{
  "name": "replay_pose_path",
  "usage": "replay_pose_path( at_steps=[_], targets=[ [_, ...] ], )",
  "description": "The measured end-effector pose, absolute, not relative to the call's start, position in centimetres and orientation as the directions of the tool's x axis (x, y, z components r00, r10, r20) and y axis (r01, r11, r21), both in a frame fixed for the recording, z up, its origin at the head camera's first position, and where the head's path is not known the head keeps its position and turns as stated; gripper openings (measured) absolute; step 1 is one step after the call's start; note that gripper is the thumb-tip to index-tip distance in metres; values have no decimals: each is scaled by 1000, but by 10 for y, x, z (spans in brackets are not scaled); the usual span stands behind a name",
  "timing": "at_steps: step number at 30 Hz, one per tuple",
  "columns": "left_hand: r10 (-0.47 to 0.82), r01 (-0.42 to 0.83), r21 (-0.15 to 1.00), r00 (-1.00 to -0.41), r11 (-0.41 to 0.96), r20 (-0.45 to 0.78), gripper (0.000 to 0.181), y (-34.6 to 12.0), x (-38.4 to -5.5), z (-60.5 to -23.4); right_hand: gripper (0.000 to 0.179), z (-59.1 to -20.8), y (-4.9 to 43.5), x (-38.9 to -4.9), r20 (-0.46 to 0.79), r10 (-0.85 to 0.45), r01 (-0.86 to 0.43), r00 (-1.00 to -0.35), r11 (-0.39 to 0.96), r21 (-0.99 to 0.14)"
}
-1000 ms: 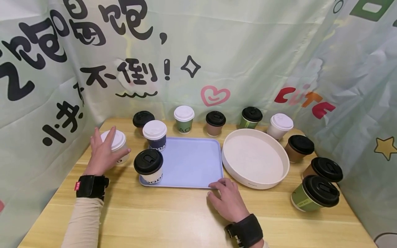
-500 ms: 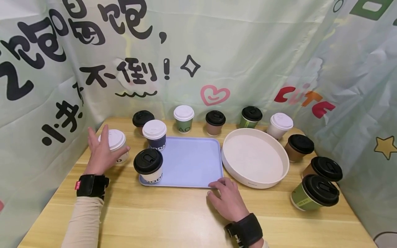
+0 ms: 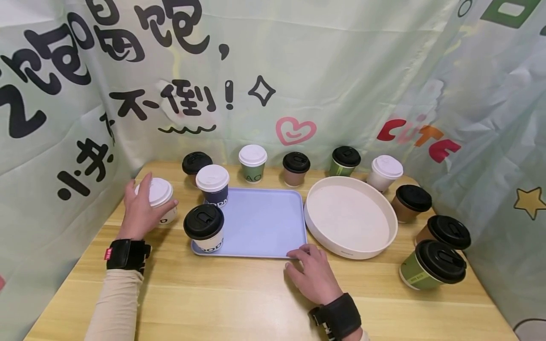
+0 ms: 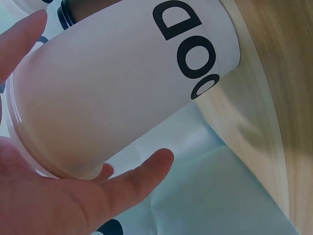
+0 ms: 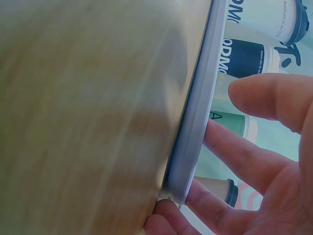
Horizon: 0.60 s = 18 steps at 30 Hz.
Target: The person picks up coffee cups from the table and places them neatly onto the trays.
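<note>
My left hand (image 3: 138, 215) is around a white paper cup (image 3: 161, 193) with a white lid, at the table's left side. In the left wrist view, the cup (image 4: 107, 93) lies between the thumb and spread fingers; one straight finger (image 4: 142, 178) stands apart from its wall. My right hand (image 3: 313, 274) touches the near right corner of a blue tray (image 3: 264, 222), thumb away from the rim in the right wrist view. On the tray's left side stand a black-lidded white cup (image 3: 204, 227) and a navy cup (image 3: 213, 182) with a white lid.
A round cream tray (image 3: 351, 218) adjoins the blue tray's right side. Behind are a green white-lidded cup (image 3: 253, 163), a brown cup (image 3: 295, 168) and several more. Further right stand brown cups (image 3: 411, 203) and a green black-lidded cup (image 3: 432, 265). A printed cloth (image 3: 341, 71) encloses the table.
The left hand's fingers have shifted slightly from above the lid to the cup's left side. The right hand, trays and cups look unmoved.
</note>
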<state>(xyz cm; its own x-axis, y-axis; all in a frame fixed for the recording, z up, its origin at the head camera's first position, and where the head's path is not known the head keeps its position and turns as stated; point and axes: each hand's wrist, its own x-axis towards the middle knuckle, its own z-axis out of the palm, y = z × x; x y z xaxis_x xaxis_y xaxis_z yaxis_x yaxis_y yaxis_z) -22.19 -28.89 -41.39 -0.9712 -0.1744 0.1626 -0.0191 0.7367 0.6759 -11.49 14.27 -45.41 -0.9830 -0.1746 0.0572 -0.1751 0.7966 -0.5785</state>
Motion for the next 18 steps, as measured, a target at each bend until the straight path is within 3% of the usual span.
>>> replay_pose_path(
  at_steps=[18],
  targets=[
    [-149,6,676,-974,736,171,102,-291,-224,-416,22,-455,143,-115,67,-176,-181,-982,795,-578]
  ],
)
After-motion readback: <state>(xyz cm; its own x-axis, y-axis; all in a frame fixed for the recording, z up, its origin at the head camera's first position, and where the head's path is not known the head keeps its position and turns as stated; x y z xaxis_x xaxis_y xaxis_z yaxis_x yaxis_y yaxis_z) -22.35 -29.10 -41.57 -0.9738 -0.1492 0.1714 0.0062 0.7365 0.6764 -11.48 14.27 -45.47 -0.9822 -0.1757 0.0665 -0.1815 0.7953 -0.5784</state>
